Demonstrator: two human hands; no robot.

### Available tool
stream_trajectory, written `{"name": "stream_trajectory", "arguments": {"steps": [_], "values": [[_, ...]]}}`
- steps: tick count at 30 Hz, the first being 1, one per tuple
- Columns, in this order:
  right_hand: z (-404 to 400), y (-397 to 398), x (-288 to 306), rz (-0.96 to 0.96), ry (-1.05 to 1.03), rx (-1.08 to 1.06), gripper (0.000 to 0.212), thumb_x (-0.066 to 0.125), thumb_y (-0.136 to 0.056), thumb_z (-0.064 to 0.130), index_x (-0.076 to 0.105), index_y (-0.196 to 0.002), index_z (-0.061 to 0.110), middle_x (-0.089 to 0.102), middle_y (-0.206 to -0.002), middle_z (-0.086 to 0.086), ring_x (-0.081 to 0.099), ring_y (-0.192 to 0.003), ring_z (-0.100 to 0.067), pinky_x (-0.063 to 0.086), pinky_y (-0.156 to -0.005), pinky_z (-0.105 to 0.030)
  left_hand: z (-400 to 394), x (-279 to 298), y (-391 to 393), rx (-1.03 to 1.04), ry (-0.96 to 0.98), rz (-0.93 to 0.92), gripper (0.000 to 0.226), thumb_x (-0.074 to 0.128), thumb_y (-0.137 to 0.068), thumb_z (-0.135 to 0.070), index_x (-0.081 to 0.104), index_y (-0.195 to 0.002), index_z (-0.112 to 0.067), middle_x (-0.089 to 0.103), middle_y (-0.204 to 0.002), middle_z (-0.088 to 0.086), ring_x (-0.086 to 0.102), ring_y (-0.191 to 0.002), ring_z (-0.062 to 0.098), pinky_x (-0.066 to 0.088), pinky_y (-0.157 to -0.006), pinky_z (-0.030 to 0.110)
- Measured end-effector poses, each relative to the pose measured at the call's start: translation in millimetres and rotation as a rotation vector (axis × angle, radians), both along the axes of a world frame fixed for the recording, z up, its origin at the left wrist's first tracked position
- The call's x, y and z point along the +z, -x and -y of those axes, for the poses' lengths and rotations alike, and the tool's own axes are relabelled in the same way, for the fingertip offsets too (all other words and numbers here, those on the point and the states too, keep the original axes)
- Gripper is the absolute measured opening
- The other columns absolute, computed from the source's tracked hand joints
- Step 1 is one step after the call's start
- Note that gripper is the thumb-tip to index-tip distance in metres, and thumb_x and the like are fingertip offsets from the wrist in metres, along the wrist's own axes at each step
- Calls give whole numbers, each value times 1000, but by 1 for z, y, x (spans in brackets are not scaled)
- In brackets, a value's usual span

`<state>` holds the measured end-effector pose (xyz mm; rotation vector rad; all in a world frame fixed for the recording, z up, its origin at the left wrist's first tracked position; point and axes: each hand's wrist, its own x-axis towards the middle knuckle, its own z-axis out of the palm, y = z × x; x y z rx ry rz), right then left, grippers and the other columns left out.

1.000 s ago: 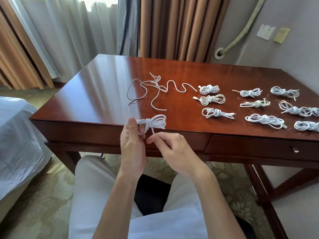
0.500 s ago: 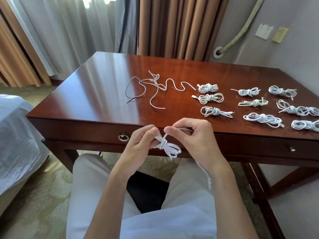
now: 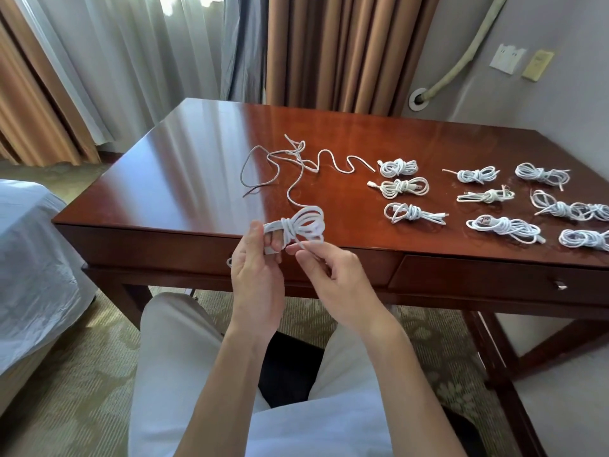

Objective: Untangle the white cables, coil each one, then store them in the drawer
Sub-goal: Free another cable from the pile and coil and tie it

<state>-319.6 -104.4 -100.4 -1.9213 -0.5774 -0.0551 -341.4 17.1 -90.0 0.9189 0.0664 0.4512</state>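
A coiled white cable [image 3: 303, 224] with a wrap round its middle is held just above the desk's front edge. My left hand [image 3: 257, 268] grips the coil's left loops, fingers through them. My right hand [image 3: 329, 278] pinches the cable's loose end just under the wrap. Loose tangled cables [image 3: 290, 163], white and grey, lie on the desk [image 3: 184, 166] behind the coil. Several coiled white cables [image 3: 405, 186] lie in rows on the desk's right half. The right drawer [image 3: 494, 278], with a small metal knob, is closed.
A bed with a white sheet [image 3: 29, 258] stands to the left. Curtains [image 3: 329, 47] hang behind the desk. A hose [image 3: 461, 54] enters the wall at the back right. My knees in white trousers are under the desk's front edge.
Both hands have lifted the coil from below the desk edge to above it. The coil now points right and my right hand has shifted from over it to its loose end.
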Motion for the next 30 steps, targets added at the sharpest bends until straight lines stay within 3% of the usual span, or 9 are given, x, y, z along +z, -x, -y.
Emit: {"name": "stream_trajectory", "arguments": {"steps": [3,7,10,12,15,19,21,25,30], "values": [[-6,10,8,31,109,81,24,50,-108,22,73,-112,15,75,-103,7,68,-96,-5,51,-86,-26,-1,-3,1,81,-62,-52,44,34,-110,-22,56,-71,-18,51,-70,-7,49,-68,7,42,-63,19],[-3,17,23,127,280,-9,22,53,-104,32,71,-98,19,68,-76,7,59,-68,-8,50,-68,-39,-1,-2,1,239,-425,-75,37,33,-111,-21,45,-76,-14,45,-67,-13,41,-61,1,38,-62,14],[5,21,39,300,426,-96,22,57,-101,36,73,-96,22,68,-77,7,63,-72,-16,51,-66,-39,-9,-11,-1,273,-701,-53,34,38,-108,-34,42,-75,-28,44,-67,-17,42,-66,13,41,-68,34],[11,20,46,398,464,-160,21,59,-101,39,75,-98,26,71,-84,9,67,-78,-18,53,-68,-39,-10,-14,0,194,-784,-25,36,41,-104,-37,42,-74,-19,42,-65,-10,42,-66,21,40,-66,42],[24,15,47,376,317,-203,18,67,-96,41,77,-94,26,71,-80,9,66,-74,-16,53,-66,-41,-7,-9,4,35,-702,-15,47,45,-98,-36,34,-70,0,31,-63,7,31,-61,19,30,-57,38],[31,9,41,286,149,-170,16,75,-90,37,81,-90,23,71,-73,9,64,-68,-15,53,-64,-40,-8,-5,3,-208,-578,-100,41,43,-104,-9,28,-67,0,24,-57,-5,23,-55,14,22,-53,35],[33,8,39,178,44,-150,14,79,-87,32,83,-91,19,76,-77,12,68,-71,-9,56,-67,-33,-9,-6,4,-318,-497,-89,42,47,-101,-10,29,-67,4,22,-56,-8,19,-53,12,17,-50,32],[33,4,33,-88,-128,-109,11,80,-82,27,82,-87,17,76,-73,12,64,-66,2,50,-62,-15,-10,-8,8,-391,-359,-37,43,56,-85,-31,27,-65,-6,17,-64,6,18,-57,18,22,-47,24],[30,0,28,-331,-204,-57,31,71,-85,39,80,-87,8,78,-81,-3,69,-77,-9,54,-76,-25,-9,-7,12,-430,-284,13,41,47,-101,-23,45,-60,-18,34,-62,-3,29,-57,12,25,-50,23]]}}
